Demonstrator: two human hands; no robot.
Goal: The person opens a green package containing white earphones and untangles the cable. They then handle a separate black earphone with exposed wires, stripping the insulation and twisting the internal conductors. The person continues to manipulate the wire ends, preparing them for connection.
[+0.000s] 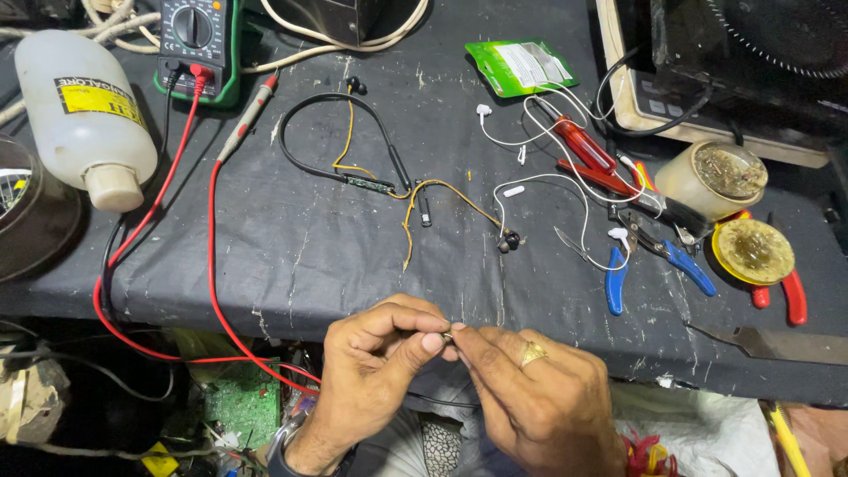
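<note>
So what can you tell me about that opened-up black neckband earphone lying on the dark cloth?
The black neckband earphone lies flat on the black cloth-covered bench, beyond both hands and untouched. Its curved band forms an open loop. One housing is opened, baring a small green circuit strip. Thin yellow wires trail from it toward black earbuds; another bud sits at the loop's top.

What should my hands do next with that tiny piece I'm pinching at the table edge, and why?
Probably keep the pinch and draw both hands inward over the black table cover. The left hand and right hand meet fingertip to fingertip on a tiny part right at the table's front edge, above cluttered bits below, so a slip there could likely lose it.
</note>
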